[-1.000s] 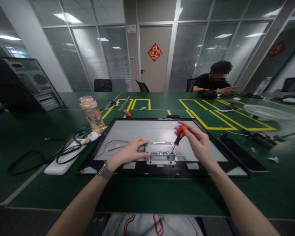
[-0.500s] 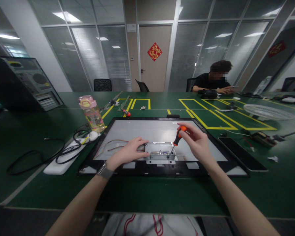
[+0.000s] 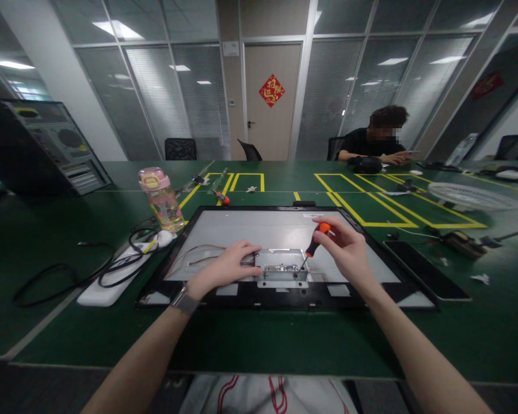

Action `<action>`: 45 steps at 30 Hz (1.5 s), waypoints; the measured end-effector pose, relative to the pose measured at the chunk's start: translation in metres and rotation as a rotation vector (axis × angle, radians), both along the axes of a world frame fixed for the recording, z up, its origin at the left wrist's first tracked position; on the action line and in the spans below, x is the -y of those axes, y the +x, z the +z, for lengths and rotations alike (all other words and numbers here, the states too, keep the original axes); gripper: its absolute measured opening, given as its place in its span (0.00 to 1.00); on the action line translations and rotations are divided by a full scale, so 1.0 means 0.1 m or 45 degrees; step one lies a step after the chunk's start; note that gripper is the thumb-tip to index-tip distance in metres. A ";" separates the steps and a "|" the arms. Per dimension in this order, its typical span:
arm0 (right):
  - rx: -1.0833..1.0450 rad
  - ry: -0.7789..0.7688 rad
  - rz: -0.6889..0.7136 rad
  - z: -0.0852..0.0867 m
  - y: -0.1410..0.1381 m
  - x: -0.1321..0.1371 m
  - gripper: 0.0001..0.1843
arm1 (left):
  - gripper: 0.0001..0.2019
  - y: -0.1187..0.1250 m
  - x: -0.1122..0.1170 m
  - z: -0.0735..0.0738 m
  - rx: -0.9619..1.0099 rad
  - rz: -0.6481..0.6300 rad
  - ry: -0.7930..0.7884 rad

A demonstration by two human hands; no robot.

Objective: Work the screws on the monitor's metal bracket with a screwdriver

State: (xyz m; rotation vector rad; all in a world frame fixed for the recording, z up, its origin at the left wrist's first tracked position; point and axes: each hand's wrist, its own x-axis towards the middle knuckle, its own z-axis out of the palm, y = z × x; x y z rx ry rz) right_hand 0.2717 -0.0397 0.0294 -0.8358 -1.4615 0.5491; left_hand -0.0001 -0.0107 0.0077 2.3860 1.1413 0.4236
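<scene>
A display panel [image 3: 224,224] with a black frame lies face down in front of me, a metal bracket [image 3: 280,283] with ports at its lower middle. My left hand [image 3: 224,264] rests on the panel, its thumb and fingers stretched out and apart, the tips touching the bracket's left edge. Between the closed fingers of my right hand [image 3: 345,247] is an orange and black screwdriver [image 3: 313,247]. It leans to the right, and its tip meets the bracket's right side near the ports. Whether a screw sits under the tip is too small to tell. Thin wires [image 3: 194,261] run left from the bracket.
On the left are a white power strip [image 3: 107,287] with black cables, a pink-lidded bottle [image 3: 164,201] and a computer case [image 3: 47,144]. A black phone [image 3: 423,270] lies to the right. Another screwdriver [image 3: 223,198] is beyond the panel. A person [image 3: 366,141] sits across the table.
The screwdriver's handle has shifted slightly to the right with my right hand's fingers, its tip staying at the bracket. My left hand has not visibly moved.
</scene>
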 end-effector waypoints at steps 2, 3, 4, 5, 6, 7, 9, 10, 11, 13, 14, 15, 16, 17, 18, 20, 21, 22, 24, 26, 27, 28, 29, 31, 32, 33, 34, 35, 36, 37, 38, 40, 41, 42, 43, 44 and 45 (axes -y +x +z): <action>0.025 0.021 -0.005 0.01 0.00 0.00 0.10 | 0.28 0.00 0.00 0.01 -0.005 0.001 -0.006; 0.024 0.022 0.032 0.01 0.00 0.01 0.10 | 0.28 0.00 0.00 0.01 -0.010 0.003 -0.011; 0.014 0.016 0.081 0.01 0.00 0.01 0.12 | 0.28 0.01 0.01 0.02 -0.014 0.006 -0.016; -0.002 0.003 0.130 0.01 0.00 0.02 0.14 | 0.28 0.01 0.01 0.02 -0.018 0.009 -0.019; -0.022 -0.013 0.166 0.02 0.00 0.02 0.15 | 0.28 0.01 0.01 0.02 -0.020 0.011 -0.018; -0.041 -0.029 0.179 0.02 0.00 0.03 0.15 | 0.28 0.01 0.01 0.02 -0.018 0.011 -0.014; -0.037 -0.043 0.129 0.02 -0.01 0.03 0.14 | 0.28 0.00 0.01 0.01 -0.011 0.004 -0.008; -0.023 -0.035 0.082 0.02 -0.01 0.03 0.12 | 0.28 0.00 0.00 0.00 -0.005 0.000 -0.005; -0.008 -0.021 0.036 0.03 -0.02 0.02 0.10 | 0.28 0.00 0.00 0.00 -0.001 -0.004 -0.004; 0.020 0.012 -0.031 0.04 -0.02 0.02 0.08 | 0.28 -0.01 -0.01 -0.01 0.006 -0.009 0.000; 0.030 0.020 -0.034 0.04 -0.02 0.02 0.07 | 0.28 -0.01 -0.01 -0.01 0.007 -0.010 0.001; 0.027 0.017 -0.005 0.04 -0.01 0.01 0.08 | 0.28 -0.01 -0.01 -0.02 0.008 -0.010 0.000; 0.012 0.005 0.048 0.04 -0.01 0.01 0.10 | 0.28 -0.01 -0.01 -0.02 0.009 -0.009 0.000; -0.010 -0.013 0.109 0.04 -0.01 0.01 0.13 | 0.28 -0.01 -0.01 -0.02 0.009 -0.010 -0.001; -0.031 -0.033 0.162 0.04 0.00 0.02 0.15 | 0.28 -0.01 -0.02 -0.02 0.011 -0.011 -0.001; -0.049 -0.062 0.179 0.03 -0.01 0.02 0.15 | 0.28 -0.01 -0.02 -0.03 0.013 -0.013 -0.002; -0.040 -0.056 0.133 0.03 -0.01 0.02 0.14 | 0.28 -0.01 -0.02 -0.03 0.014 -0.011 -0.002; -0.020 -0.040 0.071 0.02 -0.01 0.02 0.12 | 0.28 -0.01 -0.02 -0.03 0.013 -0.009 -0.001; 0.011 0.002 -0.031 0.02 -0.01 0.01 0.08 | 0.28 -0.01 -0.01 -0.02 0.010 -0.004 0.001; 0.003 0.015 -0.005 0.01 -0.01 0.00 0.08 | 0.28 0.00 0.00 -0.01 0.006 0.000 0.004; -0.020 0.000 0.066 0.01 0.00 -0.01 0.10 | 0.28 0.00 0.00 0.00 0.004 0.001 0.005; -0.053 -0.023 0.150 0.01 0.00 -0.01 0.13 | 0.28 0.00 0.00 0.01 0.002 0.000 0.004; -0.086 -0.050 0.229 0.00 0.01 -0.01 0.15 | 0.28 0.01 0.01 0.02 0.001 -0.002 0.003; -0.130 -0.093 0.313 0.00 0.01 -0.01 0.16 | 0.28 0.01 0.01 0.03 -0.002 -0.004 0.001; -0.134 -0.099 0.305 0.00 0.01 -0.01 0.15 | 0.28 0.01 0.01 0.03 -0.005 -0.004 -0.002; -0.132 -0.096 0.278 0.00 0.01 -0.01 0.14 | 0.28 0.01 0.01 0.02 -0.007 -0.001 -0.002; -0.127 -0.088 0.246 0.01 0.00 0.00 0.12 | 0.28 0.00 0.01 0.02 -0.008 0.001 -0.001; -0.119 -0.081 0.214 0.01 0.00 0.00 0.11 | 0.28 0.00 0.01 0.01 -0.009 0.003 0.000; -0.108 -0.076 0.178 0.01 -0.01 0.01 0.10 | 0.28 0.00 0.01 0.01 -0.009 0.004 0.001; -0.091 -0.070 0.139 0.02 -0.02 0.01 0.10 | 0.28 0.00 0.01 0.01 -0.010 0.003 0.000; -0.071 -0.057 0.099 0.02 -0.03 0.02 0.09 | 0.28 0.00 0.01 0.00 -0.009 0.004 -0.001; -0.042 -0.021 0.039 0.02 -0.03 0.02 0.08 | 0.28 0.00 0.01 0.01 -0.008 0.004 -0.008; -0.042 -0.008 0.034 0.02 -0.03 0.02 0.07 | 0.28 0.00 0.01 0.01 -0.007 0.005 -0.011; -0.052 -0.008 0.052 0.01 -0.02 0.02 0.06 | 0.28 0.00 0.02 0.02 -0.005 0.003 -0.013; -0.066 -0.025 0.094 0.01 -0.02 0.01 0.06 | 0.28 0.01 0.02 0.02 -0.001 0.002 -0.014; -0.081 -0.056 0.148 0.00 -0.01 0.01 0.07 | 0.28 0.01 0.02 0.03 0.003 0.000 -0.014; -0.095 -0.095 0.210 0.00 0.00 0.00 0.09 | 0.28 0.01 0.02 0.03 0.006 -0.002 -0.014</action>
